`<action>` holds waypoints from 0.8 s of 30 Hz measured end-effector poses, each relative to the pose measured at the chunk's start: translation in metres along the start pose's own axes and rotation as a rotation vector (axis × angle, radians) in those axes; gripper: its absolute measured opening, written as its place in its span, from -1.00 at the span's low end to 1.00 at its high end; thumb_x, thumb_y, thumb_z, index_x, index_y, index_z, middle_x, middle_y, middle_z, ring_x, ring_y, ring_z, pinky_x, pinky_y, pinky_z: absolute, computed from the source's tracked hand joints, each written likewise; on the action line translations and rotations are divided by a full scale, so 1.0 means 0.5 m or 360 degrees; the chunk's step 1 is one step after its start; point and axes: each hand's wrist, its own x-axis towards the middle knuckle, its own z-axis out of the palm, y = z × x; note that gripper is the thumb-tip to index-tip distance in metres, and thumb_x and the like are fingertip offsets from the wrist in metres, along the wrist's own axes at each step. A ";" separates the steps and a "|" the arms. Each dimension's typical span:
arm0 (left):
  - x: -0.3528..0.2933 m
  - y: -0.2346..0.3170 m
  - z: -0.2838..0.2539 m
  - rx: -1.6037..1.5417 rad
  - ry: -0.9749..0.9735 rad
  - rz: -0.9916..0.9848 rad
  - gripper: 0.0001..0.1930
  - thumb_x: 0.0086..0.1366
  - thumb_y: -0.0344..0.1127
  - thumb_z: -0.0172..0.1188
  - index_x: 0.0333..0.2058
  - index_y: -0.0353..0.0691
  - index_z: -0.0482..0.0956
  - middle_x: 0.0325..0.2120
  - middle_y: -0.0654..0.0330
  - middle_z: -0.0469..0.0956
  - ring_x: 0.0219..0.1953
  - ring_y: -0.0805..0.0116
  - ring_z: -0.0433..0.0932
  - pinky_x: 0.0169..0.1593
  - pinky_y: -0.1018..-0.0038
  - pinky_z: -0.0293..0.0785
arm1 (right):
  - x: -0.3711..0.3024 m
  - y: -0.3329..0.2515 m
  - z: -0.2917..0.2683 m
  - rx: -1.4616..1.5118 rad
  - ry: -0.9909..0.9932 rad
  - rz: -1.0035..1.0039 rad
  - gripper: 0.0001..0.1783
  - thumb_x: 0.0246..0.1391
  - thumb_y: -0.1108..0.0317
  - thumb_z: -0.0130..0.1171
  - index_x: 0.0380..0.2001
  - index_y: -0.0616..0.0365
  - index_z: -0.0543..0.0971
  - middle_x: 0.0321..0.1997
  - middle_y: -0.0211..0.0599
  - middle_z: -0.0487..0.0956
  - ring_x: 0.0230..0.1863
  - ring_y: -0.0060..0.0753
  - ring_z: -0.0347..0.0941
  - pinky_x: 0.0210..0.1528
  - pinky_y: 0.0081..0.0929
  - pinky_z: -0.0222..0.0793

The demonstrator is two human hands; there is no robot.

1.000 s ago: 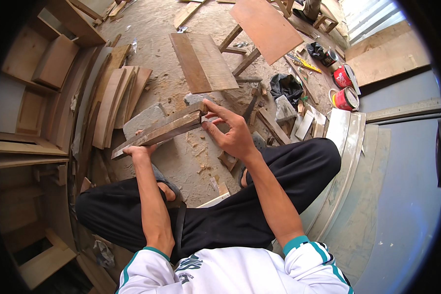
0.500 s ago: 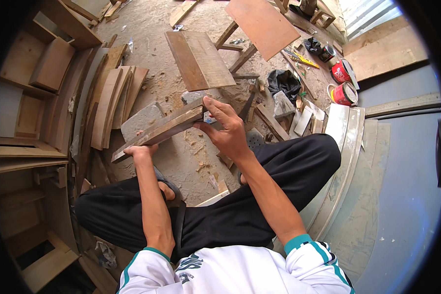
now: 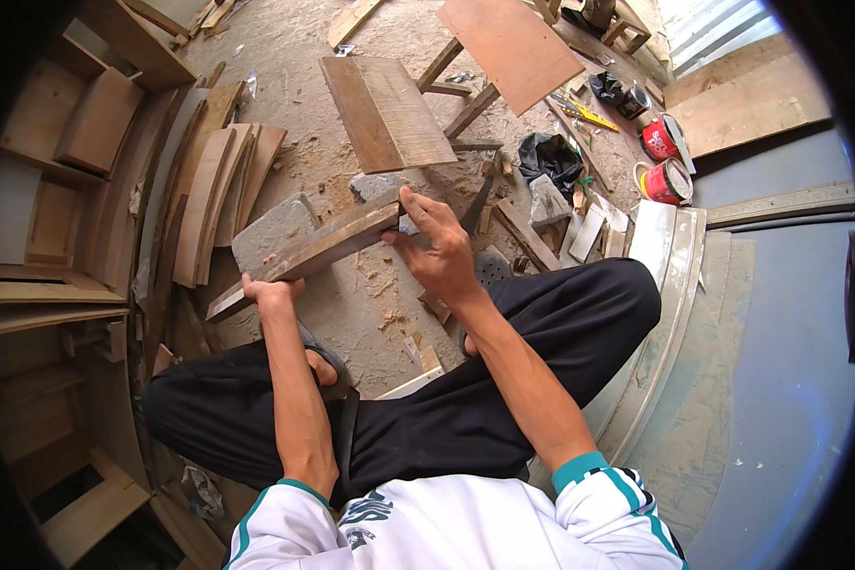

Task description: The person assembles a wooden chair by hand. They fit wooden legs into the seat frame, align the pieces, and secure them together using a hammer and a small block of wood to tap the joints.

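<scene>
Between my two hands a wooden plank (image 3: 328, 249) is held aslant above the floor, one narrow edge toward me. Its left end points down and near; the right end is higher and farther off. My left hand (image 3: 274, 291) grips it from below near the left end, fingers partly hidden behind the wood. At the other end my right hand (image 3: 434, 242) pinches it between thumb and fingers. Grey stone blocks (image 3: 277, 231) lie on the floor behind the plank. Beyond them is a two-toned board (image 3: 389, 114), dark brown on its left part and paler on its right.
Curved wooden strips (image 3: 204, 209) and a wooden cabinet (image 3: 95, 123) stand at the left. A stool-like frame bears a reddish panel (image 3: 511, 49). To the right are a black plastic bag (image 3: 550, 161), a yellow handsaw (image 3: 587, 114), red cans (image 3: 668, 180) and wood offcuts (image 3: 527, 236).
The plank has shifted slightly left and tilted a little, showing more of its edge. Both hands keep their hold and have barely moved.
</scene>
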 end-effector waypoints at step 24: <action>-0.032 0.008 0.031 -0.0154 -0.0227 0.0276 -0.58 0.16 0.14 0.08 -0.46 -0.14 0.39 -0.55 0.23 0.43 -0.48 0.27 0.43 -0.22 0.23 0.45 | 0.000 0.007 -0.007 0.0098 -0.0169 0.0530 -0.40 -0.04 0.36 0.32 0.11 0.12 0.42 0.03 -0.06 0.52 0.07 -0.11 0.45 0.00 -0.32 0.44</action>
